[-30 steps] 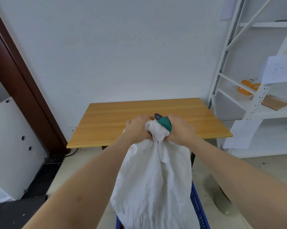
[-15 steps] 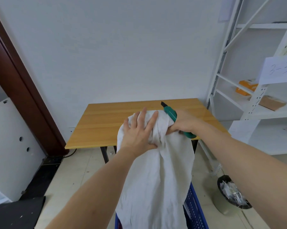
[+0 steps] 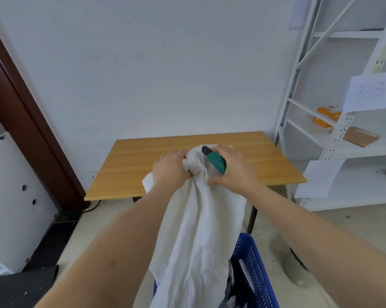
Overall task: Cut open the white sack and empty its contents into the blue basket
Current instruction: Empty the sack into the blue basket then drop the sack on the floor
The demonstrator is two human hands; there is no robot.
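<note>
The white sack (image 3: 198, 236) hangs limp from my two hands, its lower part dropping into the blue basket (image 3: 257, 270) at the bottom of the view. My left hand (image 3: 171, 168) grips the bunched upper cloth. My right hand (image 3: 234, 168) holds a green utility knife (image 3: 216, 161) against the sack's top, its dark tip pointing up and left, thumb pressed on the cloth. Dark and pale items show inside the basket beside the sack.
A wooden table (image 3: 143, 165) stands just behind the sack against the white wall. White metal shelving (image 3: 343, 138) with orange and brown boxes and paper labels is at the right. A dark door frame (image 3: 32, 130) and white panel (image 3: 12, 196) are at the left.
My left hand went from lying flat with spread fingers on the sack to gripping its bunched top. The right hand with the knife came back over the top, and the sack sank lower.
</note>
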